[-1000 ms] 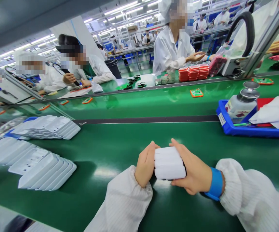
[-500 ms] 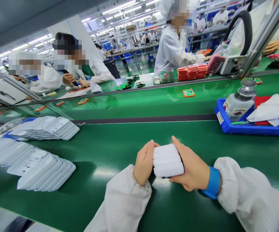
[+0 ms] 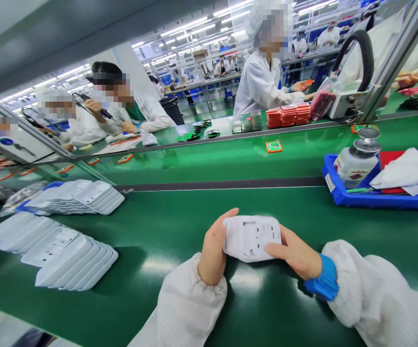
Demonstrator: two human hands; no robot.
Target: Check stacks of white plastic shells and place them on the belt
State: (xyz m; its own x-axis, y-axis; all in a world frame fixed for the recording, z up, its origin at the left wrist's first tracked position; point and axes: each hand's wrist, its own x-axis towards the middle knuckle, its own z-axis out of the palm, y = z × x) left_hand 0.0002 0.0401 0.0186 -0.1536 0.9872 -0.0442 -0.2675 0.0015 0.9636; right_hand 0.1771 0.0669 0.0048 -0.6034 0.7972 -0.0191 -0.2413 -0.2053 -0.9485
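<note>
Above the green bench, a white plastic housing point(image 3: 250, 236) is held with its slotted face towards me, slightly tilted. My left hand point(image 3: 214, 248) closes on its left edge, thumb upward, the other fingers mostly hidden behind. On the other side, my right hand point(image 3: 297, 253) pinches the right edge, its thumb lying across the face. Whether more pieces sit behind this one is hidden. Similar white housings lean in overlapping rows on the left of the bench, a near row point(image 3: 78, 260) and a far row point(image 3: 82, 195).
At the right stands a blue tray point(image 3: 382, 200) with a solvent bottle point(image 3: 355, 166) and white cloths point(image 3: 407, 168). Beyond a dark rail, orange-framed circuit boards point(image 3: 274, 146) lie on a green belt. Co-workers sit across it, near red stacked parts point(image 3: 288, 115).
Both hands have turned the white housing: edges of a stack-like white block faced me before, and a flat slotted face does now. My right thumb has moved onto that face. The view shifted slightly.
</note>
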